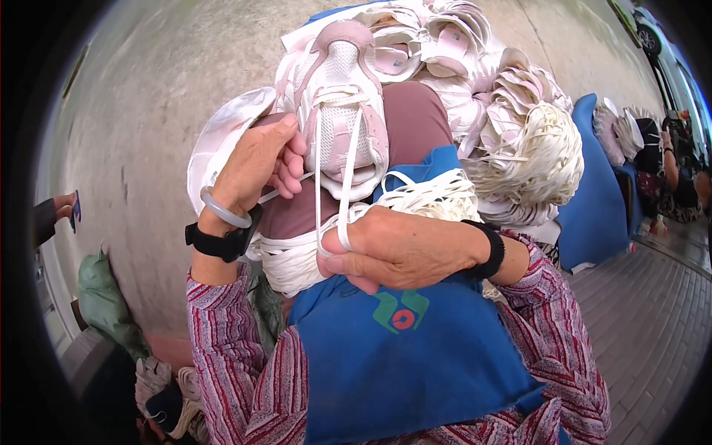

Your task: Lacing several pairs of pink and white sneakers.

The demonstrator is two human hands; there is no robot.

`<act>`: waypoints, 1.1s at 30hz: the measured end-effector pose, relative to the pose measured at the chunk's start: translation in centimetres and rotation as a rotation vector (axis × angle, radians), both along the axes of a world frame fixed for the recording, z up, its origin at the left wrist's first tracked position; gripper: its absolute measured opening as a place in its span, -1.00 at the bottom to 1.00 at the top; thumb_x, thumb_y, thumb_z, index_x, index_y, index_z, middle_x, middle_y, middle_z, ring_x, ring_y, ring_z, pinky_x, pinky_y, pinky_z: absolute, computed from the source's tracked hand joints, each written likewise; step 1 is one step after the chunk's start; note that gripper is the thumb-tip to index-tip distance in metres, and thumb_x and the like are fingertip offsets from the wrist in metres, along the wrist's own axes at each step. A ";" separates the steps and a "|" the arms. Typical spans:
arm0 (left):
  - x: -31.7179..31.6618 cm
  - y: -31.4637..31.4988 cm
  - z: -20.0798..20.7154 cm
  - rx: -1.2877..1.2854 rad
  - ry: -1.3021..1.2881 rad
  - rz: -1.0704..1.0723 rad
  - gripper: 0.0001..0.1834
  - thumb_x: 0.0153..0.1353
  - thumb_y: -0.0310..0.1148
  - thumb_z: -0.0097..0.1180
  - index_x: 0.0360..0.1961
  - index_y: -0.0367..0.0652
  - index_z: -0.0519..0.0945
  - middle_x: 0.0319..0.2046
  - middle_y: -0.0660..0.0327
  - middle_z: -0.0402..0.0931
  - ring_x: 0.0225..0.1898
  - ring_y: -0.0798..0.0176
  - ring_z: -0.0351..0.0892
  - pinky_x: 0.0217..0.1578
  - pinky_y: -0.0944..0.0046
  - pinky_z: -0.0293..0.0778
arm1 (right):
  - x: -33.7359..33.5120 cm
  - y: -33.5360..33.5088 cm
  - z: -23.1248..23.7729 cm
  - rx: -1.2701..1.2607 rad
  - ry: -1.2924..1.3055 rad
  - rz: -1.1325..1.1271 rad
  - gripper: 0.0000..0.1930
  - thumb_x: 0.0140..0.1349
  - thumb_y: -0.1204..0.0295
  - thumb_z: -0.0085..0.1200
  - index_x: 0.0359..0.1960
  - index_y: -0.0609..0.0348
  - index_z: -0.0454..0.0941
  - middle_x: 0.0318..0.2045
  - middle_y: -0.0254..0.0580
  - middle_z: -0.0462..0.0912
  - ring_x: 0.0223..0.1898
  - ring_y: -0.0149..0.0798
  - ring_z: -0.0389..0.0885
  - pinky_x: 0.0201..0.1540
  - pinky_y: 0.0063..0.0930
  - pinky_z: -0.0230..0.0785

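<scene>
A white and pale pink shoe upper (343, 111) rests over my knees, with its tongue and lace holes facing up. Two strands of white shoelace (318, 178) run down from it to my right hand (408, 248), which pinches them between thumb and fingers. To the left of the upper, my left hand (268, 159) is closed, its fingers curled beside the upper's edge. Whatever it grips is hidden. A thin stretch of lace passes below its fingertips. Bundles of white laces (437, 196) lie across my lap beneath both hands, by the blue apron (415, 363).
Stacked pink and white shoe pieces (452, 44) lie beyond my knees. A big bundle of cream laces (538, 159) sits at the right, beside a blue chair (589, 200). On the left are a green sack (107, 300) and a person's foot (74, 209). Another person sits far right.
</scene>
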State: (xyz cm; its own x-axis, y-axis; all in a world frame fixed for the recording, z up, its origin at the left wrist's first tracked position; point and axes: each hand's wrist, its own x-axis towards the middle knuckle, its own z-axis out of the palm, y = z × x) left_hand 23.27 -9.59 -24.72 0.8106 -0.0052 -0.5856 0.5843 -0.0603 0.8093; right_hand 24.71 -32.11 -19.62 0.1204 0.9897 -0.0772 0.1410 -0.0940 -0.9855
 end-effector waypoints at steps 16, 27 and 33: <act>-2.9 -4.0 -1.5 -0.007 -0.231 -0.044 -0.64 0.34 -0.12 0.00 -0.34 -0.23 0.58 -0.68 0.43 0.31 -0.74 0.57 0.19 -0.74 0.50 0.14 | 3.3 0.2 -3.9 -0.017 -0.596 -0.722 -0.83 0.14 0.43 0.09 -0.30 0.28 0.51 -0.47 -0.06 0.55 -0.46 -0.11 0.55 -0.38 -0.32 0.39; -4.4 -4.4 -1.3 0.008 -0.161 0.003 -0.62 0.35 -0.08 -0.01 -0.38 -0.21 0.55 -0.67 0.44 0.30 -0.73 0.60 0.22 -0.73 0.58 0.18 | 6.8 2.3 -6.2 -0.081 -0.781 -0.741 -0.82 0.19 0.39 -0.01 -0.34 0.27 0.50 -0.43 0.08 0.56 -0.43 0.12 0.58 -0.34 -0.14 0.44; -5.5 -2.6 -0.5 -0.012 -0.219 0.039 -0.60 0.38 -0.11 -0.07 -0.47 -0.20 0.52 -0.70 0.45 0.22 -0.64 0.57 0.13 -0.62 0.50 0.07 | 7.5 1.5 -5.6 -0.191 -0.608 -0.712 -0.76 0.19 0.34 -0.03 -0.38 0.32 0.52 -0.50 0.12 0.58 -0.41 0.11 0.57 -0.30 -0.16 0.41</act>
